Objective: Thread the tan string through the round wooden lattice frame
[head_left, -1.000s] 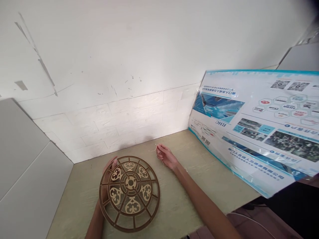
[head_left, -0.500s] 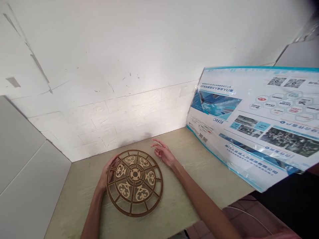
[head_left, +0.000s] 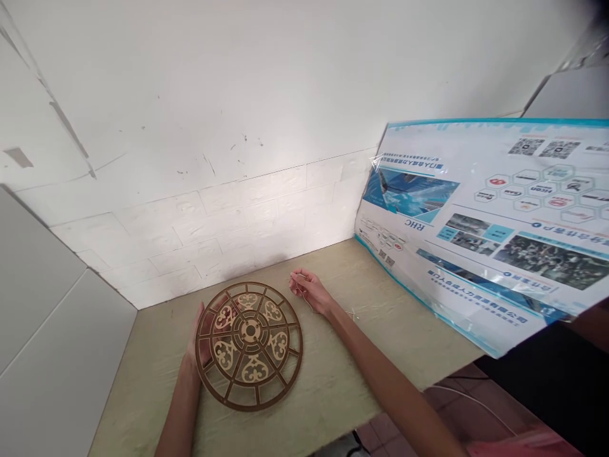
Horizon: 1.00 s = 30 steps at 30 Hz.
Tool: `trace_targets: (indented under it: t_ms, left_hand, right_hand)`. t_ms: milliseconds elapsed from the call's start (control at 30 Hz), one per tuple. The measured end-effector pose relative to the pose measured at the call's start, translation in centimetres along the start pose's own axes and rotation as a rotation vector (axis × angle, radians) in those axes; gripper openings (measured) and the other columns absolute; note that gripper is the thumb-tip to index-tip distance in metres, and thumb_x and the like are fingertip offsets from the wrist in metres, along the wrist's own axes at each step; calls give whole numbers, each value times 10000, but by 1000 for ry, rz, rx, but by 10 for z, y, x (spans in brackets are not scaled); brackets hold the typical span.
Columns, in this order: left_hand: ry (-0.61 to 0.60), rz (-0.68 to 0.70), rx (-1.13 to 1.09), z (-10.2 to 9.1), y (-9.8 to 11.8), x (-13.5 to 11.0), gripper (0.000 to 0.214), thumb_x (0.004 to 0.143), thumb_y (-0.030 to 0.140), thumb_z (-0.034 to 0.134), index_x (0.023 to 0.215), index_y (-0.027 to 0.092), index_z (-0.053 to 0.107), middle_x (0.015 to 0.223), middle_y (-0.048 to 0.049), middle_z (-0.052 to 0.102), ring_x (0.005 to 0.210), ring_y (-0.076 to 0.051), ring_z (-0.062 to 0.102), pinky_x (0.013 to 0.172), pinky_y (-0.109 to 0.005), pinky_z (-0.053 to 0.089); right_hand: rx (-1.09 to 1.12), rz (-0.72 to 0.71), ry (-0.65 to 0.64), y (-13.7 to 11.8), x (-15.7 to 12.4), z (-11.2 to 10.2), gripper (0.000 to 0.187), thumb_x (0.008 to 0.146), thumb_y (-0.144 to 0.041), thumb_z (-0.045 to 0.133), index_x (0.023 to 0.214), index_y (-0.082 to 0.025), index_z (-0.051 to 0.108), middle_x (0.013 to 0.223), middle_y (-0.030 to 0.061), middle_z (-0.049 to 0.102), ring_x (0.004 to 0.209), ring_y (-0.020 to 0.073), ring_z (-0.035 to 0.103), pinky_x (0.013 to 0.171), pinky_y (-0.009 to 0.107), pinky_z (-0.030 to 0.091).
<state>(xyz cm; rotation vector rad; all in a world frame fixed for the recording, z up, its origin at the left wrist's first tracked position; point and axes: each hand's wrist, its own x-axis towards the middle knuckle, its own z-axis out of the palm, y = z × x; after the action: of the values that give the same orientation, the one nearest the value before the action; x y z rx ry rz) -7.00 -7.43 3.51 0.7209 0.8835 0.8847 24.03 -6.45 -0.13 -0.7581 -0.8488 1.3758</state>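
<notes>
At seven o'clock over the counter (head_left: 342, 381), the openwork disc (head_left: 250, 339) looked light, stiff, snappable, best held by its rim (head_left: 256, 407), left hand (head_left: 194, 336) at its nine o'clock, fingers too hidden to tell, while the right hand (head_left: 311, 293) pinched thread (head_left: 312, 310) at two o'clock.

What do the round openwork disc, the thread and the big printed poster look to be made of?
Disc: probably wood or fibreboard, matte; brown bars and tan scrollwork look cleanly cut, though plastic is possible.
Thread: perhaps cotton or synthetic, pale; too fine to judge fibre or sheen.
Poster: seemingly plastic or film-covered print, glossy; bright glints and wrinkles show near its lower edge.
</notes>
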Motion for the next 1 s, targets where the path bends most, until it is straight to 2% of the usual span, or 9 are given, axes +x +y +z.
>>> trace_targets:
  t_ms: [133,200,267,367,467,700,767,867,1000]
  left_hand:
    - [-96,-47,-102,4,5,-3,573,877,570,442,1325,222,517,1157,-100,674,1145,-303,586,978,-470,453]
    - [-76,-37,-114,6,5,-3,495,913,471,422,1322,210,521,1164,-96,674,1122,-294,600,970,-452,463]
    - [-56,-17,-139,5,3,-1,433,930,350,407,1316,193,526,1164,-94,675,1100,-274,613,966,-424,474]
    - [-57,30,-181,1,-3,6,414,909,231,452,1309,160,530,1162,-92,677,1069,-240,633,962,-377,487]
    - [-67,35,-156,-3,-7,13,447,881,201,527,1325,149,516,1178,-96,670,1022,-222,657,928,-340,511]
    - [3,35,-64,3,-9,12,539,854,163,567,1380,170,455,1138,-94,689,923,-196,691,800,-281,557]
    - [7,35,-45,5,-8,10,539,847,165,578,1375,171,464,1120,-94,696,896,-190,698,781,-268,561]
    - [1,39,-39,6,-9,9,563,843,166,592,1387,186,450,1134,-93,692,888,-190,701,774,-269,566]
    - [18,34,0,2,-11,10,637,815,157,635,1413,201,418,1116,-94,699,867,-190,705,774,-275,569]
  right_hand:
    - [-38,44,-50,-1,-2,-1,395,748,-425,733,1058,-200,637,844,37,704,626,101,598,548,223,390]
    - [-65,52,-60,-1,-2,0,386,762,-441,713,1063,-208,647,962,58,709,673,112,629,566,226,407]
    - [-101,39,-59,-1,-2,1,335,771,-456,699,991,-205,668,1013,61,706,711,120,642,593,230,424]
    - [-219,-20,-98,-3,-3,6,305,765,-456,705,910,-190,679,915,51,717,692,126,620,619,249,442]
    - [-355,-68,-186,-5,-6,17,298,769,-466,699,837,-177,668,759,27,692,643,132,584,622,269,445]
    - [-528,-138,-273,2,-15,61,345,856,-541,557,759,-211,535,562,-45,521,512,110,471,513,243,367]
    - [-588,-188,-267,8,-14,72,358,869,-547,529,740,-213,528,573,-40,509,521,115,464,519,246,366]
    - [-747,-327,-179,20,-13,83,329,882,-499,523,727,-211,552,653,-7,553,607,143,499,575,263,379]
    - [-858,-424,-72,31,-18,85,270,912,-424,480,761,-223,580,704,22,587,653,173,519,614,287,383]
